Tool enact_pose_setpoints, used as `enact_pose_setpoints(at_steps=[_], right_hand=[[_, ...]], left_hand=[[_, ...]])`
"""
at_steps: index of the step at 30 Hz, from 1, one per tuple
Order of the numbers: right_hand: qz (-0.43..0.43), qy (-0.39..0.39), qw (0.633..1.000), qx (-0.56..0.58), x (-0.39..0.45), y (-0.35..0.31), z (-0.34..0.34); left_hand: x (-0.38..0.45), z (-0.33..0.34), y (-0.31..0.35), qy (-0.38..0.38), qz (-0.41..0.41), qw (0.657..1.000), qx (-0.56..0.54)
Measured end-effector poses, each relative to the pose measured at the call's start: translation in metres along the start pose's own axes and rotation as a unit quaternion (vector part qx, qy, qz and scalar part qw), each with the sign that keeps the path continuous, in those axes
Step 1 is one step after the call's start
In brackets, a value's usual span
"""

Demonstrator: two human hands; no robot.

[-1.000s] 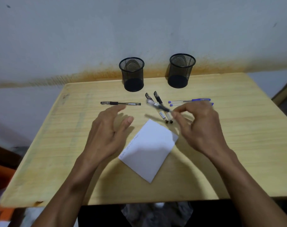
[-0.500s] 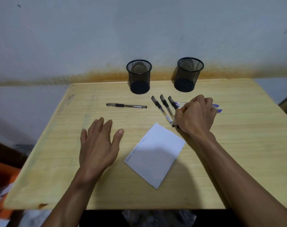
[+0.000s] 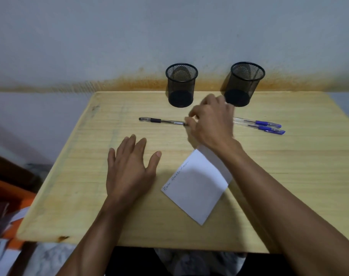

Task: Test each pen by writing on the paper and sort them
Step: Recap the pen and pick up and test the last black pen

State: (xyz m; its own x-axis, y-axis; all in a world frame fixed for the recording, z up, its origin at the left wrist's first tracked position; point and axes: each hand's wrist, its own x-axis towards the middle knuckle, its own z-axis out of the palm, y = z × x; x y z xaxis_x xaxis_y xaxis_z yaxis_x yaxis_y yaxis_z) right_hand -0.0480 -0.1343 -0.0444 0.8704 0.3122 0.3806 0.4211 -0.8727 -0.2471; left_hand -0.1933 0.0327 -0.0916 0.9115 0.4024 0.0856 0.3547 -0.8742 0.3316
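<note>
Two blue pens (image 3: pixel 259 126) lay right of our right hand (image 3: pixel 210 121), whose curled fingers touched the near end of the black pen (image 3: pixel 162 121); whether they pinched it we could not tell. That pen lay crosswise, stretching leftward. Our left hand (image 3: pixel 129 168) rested flat on the desk (image 3: pixel 289 176), beside the paper (image 3: pixel 197 184).

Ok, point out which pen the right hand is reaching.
The black pen lying alone left of centre; the right hand touches its end. The two blue pens lie apart, untouched.

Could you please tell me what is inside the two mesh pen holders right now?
Both the left holder and right holder look empty through the mesh; their dark bottoms can't be fully checked.
</note>
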Motion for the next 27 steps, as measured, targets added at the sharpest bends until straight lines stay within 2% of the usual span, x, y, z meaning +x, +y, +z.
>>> enact_pose_setpoints(at_steps=[3, 8, 11, 13, 15, 17, 20, 25, 27], right_hand=[[-0.034, -0.03, 0.998, -0.038, 0.013, -0.014, 0.024], [-0.039, -0.067, 0.996, -0.043, 0.019, -0.019, 0.03], [-0.053, -0.057, 0.997, 0.01, 0.01, -0.017, 0.008], [-0.05, -0.079, 0.992, 0.089, -0.002, -0.011, -0.013], [-0.03, -0.121, 0.972, 0.199, -0.017, -0.002, -0.038], [-0.012, -0.145, 0.952, 0.269, -0.032, 0.008, -0.059], [0.037, -0.135, 0.912, 0.385, -0.05, 0.021, -0.083], [0.145, -0.093, 0.798, 0.577, -0.067, 0.03, -0.091], [0.148, -0.098, 0.791, 0.585, -0.073, 0.025, -0.084]], left_hand=[[0.0, 0.0, 0.001, 0.004, -0.002, 1.0, -0.004], [0.001, 0.002, -0.001, 0.011, -0.005, 1.0, -0.01], [0.0, 0.001, -0.002, 0.037, -0.007, 0.998, -0.056], [-0.003, -0.003, -0.001, 0.096, 0.001, 0.986, -0.138], [-0.003, -0.008, -0.001, 0.165, 0.054, 0.971, -0.165], [-0.001, -0.008, 0.001, 0.21, 0.137, 0.957, -0.144], [0.0, -0.008, 0.014, 0.251, 0.216, 0.933, -0.143], [-0.004, -0.017, 0.048, 0.227, 0.259, 0.921, -0.184], [-0.005, -0.021, 0.059, 0.207, 0.279, 0.918, -0.193]])
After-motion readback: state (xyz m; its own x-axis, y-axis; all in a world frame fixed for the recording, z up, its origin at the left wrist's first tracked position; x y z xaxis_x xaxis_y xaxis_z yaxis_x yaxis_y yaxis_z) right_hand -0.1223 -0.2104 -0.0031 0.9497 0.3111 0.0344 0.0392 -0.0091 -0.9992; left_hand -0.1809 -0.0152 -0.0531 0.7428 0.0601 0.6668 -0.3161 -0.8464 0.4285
